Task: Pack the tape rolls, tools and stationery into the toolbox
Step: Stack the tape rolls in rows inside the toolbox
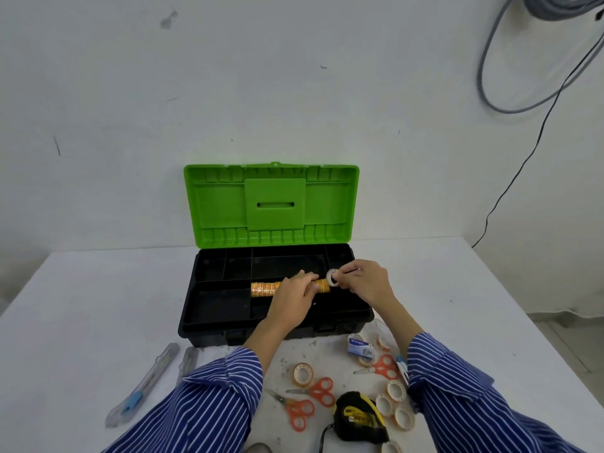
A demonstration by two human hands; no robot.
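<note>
striped sleeves frame the unpacked things on the surface: tape measure, three scissors, loose tape rolls, staples box, two bagged knives. toolbox holds one row of rolls; left hand steadies it, fingers curled, while right hand fingers pinch a white roll at its end. mostly unpacked; the row's middle is hidden.

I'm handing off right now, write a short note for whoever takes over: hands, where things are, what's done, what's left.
Left hand: steadying the row of tape rolls lying in the toolbox tray.
Right hand: pinching a white tape roll at the row's right end.
Done: one row of rolls packed; lid open.
Left on the table: loose tape rolls, three orange scissors, tape measure, staples box, two packaged tools at left.
</note>
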